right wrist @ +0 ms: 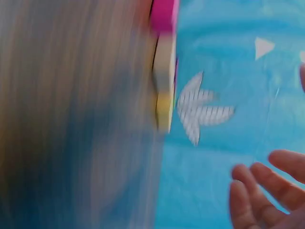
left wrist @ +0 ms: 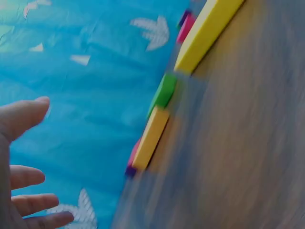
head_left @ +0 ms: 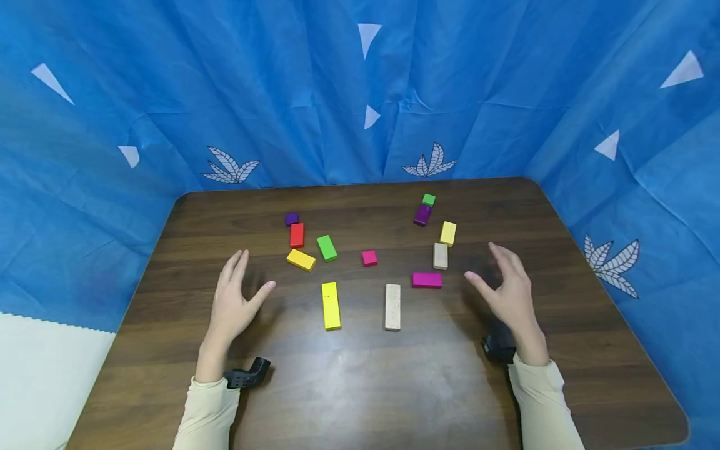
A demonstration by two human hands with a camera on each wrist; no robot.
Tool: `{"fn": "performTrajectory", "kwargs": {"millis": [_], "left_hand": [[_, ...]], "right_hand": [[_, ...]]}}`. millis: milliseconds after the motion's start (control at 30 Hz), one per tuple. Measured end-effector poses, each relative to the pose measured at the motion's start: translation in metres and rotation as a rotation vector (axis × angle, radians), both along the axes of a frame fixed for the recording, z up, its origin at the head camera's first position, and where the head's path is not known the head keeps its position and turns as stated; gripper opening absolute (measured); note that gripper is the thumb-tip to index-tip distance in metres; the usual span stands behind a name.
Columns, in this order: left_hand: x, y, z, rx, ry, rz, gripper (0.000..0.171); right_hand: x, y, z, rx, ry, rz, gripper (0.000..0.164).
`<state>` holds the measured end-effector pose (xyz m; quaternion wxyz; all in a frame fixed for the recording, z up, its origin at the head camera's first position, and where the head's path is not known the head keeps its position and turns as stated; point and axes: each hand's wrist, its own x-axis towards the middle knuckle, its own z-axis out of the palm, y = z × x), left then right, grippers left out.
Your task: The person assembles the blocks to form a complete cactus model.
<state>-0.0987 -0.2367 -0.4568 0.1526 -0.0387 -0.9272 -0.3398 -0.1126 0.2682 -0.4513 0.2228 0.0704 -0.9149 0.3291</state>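
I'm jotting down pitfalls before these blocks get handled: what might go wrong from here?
If the left hand sweeps inward, it might push the orange-yellow block into the red block close behind it.

The right hand could likewise bump the magenta block.

The small green block and dark purple block sit close together, so grasping one may shift the other.

Pale glare on tabletop [head_left: 349, 387], blurry wrist views
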Motion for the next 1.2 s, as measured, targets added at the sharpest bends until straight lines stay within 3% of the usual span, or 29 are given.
{"fn": "performTrajectory", "kwargs": {"millis": [133, 233, 367, 500, 833, 1200], "left_hand": [[-0.001, 0.019, -0.005, 0.110, 0.030, -0.092, 0.076], [0.002, 0.033, -0.009, 0.173, 0.013, -0.169, 0.072], [0.005, 0.051, -0.015, 0.216, -0.030, -0.271, 0.070], [0.008, 0.064, -0.021, 0.208, -0.097, -0.344, 0.077], [0.014, 0.081, -0.032, 0.120, -0.227, -0.389, 0.100], [0.013, 0.080, -0.038, 0.056, -0.226, -0.415, 0.104]], "right_hand": [[0.006, -0.028, -0.001, -0.050, -0.090, 0.131, 0.074], [0.010, -0.047, -0.003, -0.091, -0.164, 0.241, 0.072], [0.015, -0.070, -0.007, -0.119, -0.243, 0.370, 0.074], [0.017, -0.086, -0.012, -0.117, -0.311, 0.448, 0.080], [0.020, -0.101, -0.022, -0.076, -0.412, 0.517, 0.097], [0.022, -0.106, -0.030, 0.020, -0.399, 0.497, 0.100]]}}
